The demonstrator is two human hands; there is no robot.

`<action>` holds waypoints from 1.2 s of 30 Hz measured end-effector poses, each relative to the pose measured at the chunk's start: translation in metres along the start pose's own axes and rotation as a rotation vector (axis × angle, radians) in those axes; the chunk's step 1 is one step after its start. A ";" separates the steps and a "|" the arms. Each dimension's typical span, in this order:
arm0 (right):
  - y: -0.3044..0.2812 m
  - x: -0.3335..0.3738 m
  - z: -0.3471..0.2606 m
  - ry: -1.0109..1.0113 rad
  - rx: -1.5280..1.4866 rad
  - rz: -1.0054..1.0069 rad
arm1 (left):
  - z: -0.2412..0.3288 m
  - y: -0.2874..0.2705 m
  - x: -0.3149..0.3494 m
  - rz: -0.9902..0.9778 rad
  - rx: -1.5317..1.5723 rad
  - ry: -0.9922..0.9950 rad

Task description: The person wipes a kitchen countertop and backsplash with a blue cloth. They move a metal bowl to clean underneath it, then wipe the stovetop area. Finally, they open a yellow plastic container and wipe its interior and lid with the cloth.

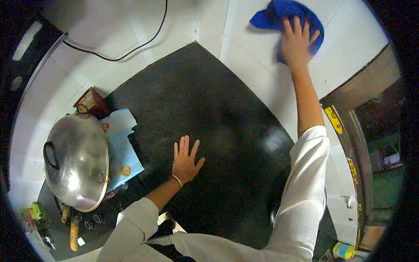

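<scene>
My right hand (298, 46) is stretched up to the white tiled wall (248, 26) at the far right, pressing a blue cloth (315, 27) flat against it. The fingers lie spread over the cloth, and part of it bunches out to the left of them. Lower down, my left hand (187, 162) rests palm down on the black countertop (192, 91), fingers apart, with nothing in it. A thin pale band circles the left wrist.
At left, a wok with a domed metal lid (78, 161) stands on the stove. Beside it lie a light-blue sheet (124, 144) and a dark red box (92, 104). A black cable (113, 59) hangs along the wall. A window (375, 144) is at right, a yellow-labelled container (344, 250) below.
</scene>
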State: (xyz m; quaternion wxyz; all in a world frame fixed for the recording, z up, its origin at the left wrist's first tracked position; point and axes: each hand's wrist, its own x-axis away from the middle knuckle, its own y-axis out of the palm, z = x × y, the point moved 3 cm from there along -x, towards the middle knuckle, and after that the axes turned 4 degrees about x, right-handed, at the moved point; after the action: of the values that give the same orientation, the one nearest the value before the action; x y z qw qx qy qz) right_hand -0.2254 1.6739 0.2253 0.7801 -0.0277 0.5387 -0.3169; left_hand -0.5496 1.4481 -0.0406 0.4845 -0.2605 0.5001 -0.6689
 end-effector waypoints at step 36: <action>-0.024 0.326 -0.063 0.918 0.065 -1.230 | -0.012 0.021 0.005 0.121 -0.003 0.030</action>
State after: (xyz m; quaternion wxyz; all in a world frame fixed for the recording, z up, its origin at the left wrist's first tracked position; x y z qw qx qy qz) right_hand -0.2193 1.5027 -0.0605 0.1621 -0.1650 0.6866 -0.6893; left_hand -0.5532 1.4480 -0.0645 0.5159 -0.2204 0.5232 -0.6416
